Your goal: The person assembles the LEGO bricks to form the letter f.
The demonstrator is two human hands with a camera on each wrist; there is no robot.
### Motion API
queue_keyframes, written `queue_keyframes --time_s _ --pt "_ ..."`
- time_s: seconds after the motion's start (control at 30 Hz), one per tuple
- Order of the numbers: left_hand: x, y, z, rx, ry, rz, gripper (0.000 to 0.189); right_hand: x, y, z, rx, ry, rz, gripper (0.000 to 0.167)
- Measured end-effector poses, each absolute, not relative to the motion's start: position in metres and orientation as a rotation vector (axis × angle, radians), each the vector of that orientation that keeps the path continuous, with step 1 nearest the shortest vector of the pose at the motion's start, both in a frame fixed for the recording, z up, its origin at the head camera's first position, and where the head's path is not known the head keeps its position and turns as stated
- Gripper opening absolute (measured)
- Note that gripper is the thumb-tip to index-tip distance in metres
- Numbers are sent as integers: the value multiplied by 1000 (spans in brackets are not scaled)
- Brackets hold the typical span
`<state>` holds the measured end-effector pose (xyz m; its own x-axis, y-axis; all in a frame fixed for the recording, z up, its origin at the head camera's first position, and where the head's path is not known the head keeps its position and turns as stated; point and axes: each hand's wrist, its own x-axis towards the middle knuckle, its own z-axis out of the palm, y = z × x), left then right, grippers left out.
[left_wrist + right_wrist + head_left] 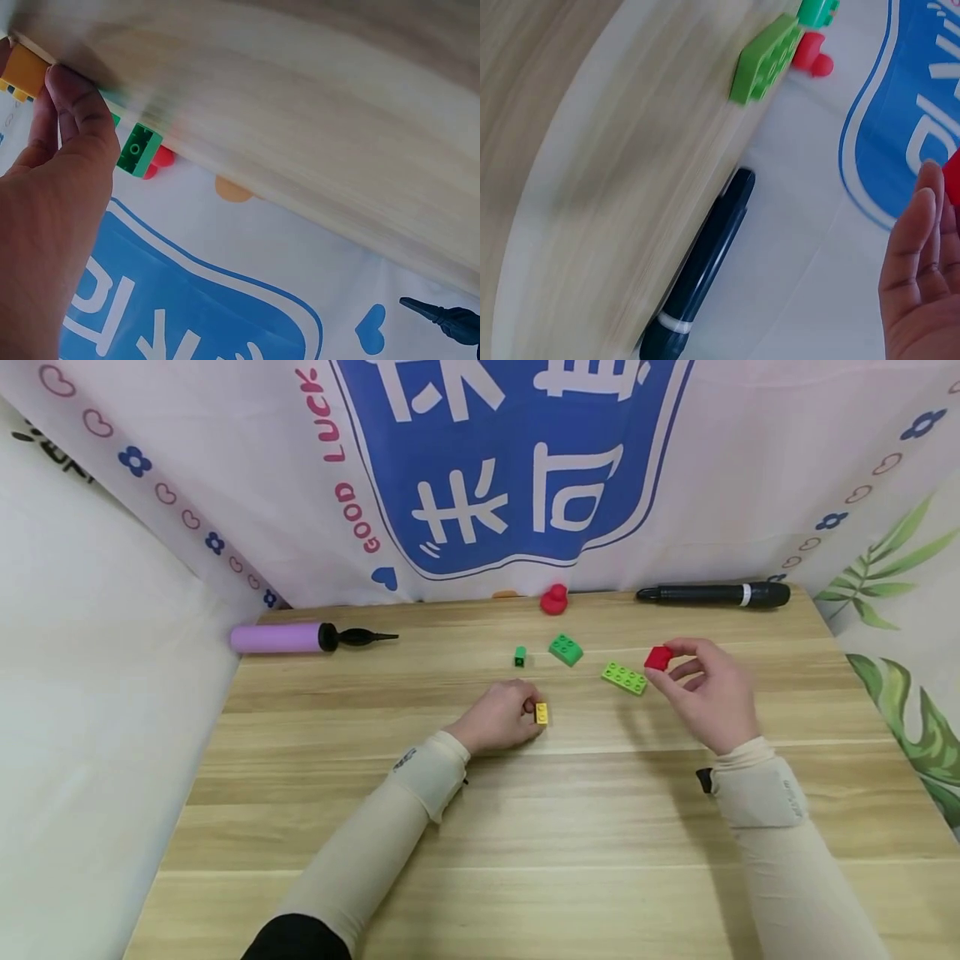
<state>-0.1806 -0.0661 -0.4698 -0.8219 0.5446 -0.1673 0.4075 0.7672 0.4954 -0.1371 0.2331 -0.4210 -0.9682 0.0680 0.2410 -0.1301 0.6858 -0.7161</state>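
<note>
My left hand (501, 717) pinches a small yellow toy brick (542, 713) at the middle of the table, its studs showing. In the left wrist view the yellow brick (27, 72) sits at the fingertips. My right hand (712, 697) holds a red toy brick (658, 657) between thumb and fingers, raised above the wood. Beside the red brick lies a light green brick (624, 677) with two rows of studs. Farther left are a darker green brick (566, 649) and a tiny green brick (520, 656). Only an edge of the red brick (952, 178) shows in the right wrist view.
At the table's back edge stand a red knobbed piece (554, 600) and a black marker-like stick (712, 595) with a white band. A purple pump (277, 637) with a black nozzle lies at the back left. A printed cloth (247, 460) hangs behind the wooden table (570, 860).
</note>
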Motion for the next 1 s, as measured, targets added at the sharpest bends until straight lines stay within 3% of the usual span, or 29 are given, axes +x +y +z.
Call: queue_keyframes --time_s 0.27,1.0 --pt "-181 -64 -470 715 2641 656 29 -139 215 -425 160 -2664 1174 40" --pt "-183 -67 -471 684 2646 632 33 -140 224 -430 126 -2650 1146 38"
